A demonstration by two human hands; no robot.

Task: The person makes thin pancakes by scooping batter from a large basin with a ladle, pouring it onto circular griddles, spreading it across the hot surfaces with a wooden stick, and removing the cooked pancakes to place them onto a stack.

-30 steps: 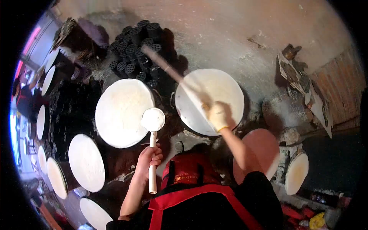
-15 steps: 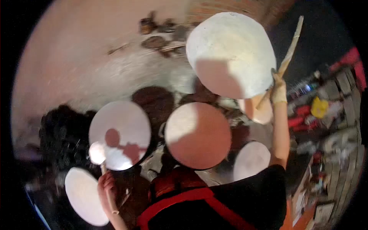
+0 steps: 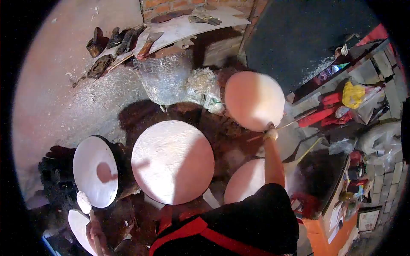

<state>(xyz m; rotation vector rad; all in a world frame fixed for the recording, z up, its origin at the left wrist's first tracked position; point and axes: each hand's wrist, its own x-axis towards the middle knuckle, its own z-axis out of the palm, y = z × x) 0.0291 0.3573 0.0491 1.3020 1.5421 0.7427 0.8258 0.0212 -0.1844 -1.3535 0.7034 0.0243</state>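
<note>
My left hand (image 3: 95,230) is closed around the handle of a ladle (image 3: 84,202) with a white cup end, at the lower left. A pale round plate (image 3: 95,179) stands just above the ladle. My gloved right hand (image 3: 271,133) reaches out to the right, closed on a thin wooden stick (image 3: 295,120). It is at the lower edge of a thin round pale sheet (image 3: 253,101); whether the fingers grip that edge too is unclear. Between my hands lies a large round plate with a whitish surface (image 3: 171,160), partly in shadow.
Another round plate (image 3: 245,181) sits below my right arm, and one (image 3: 80,226) is beside my left hand. A board with gloves (image 3: 205,18) leans at the top. Red and yellow bags (image 3: 353,94) lie at the right, above an orange-sided table (image 3: 322,234).
The view has turned right. The round sheet, flat on a plate one second ago, was raised beside my right hand and now appears lower and farther right. My left hand still holds the ladle.
</note>
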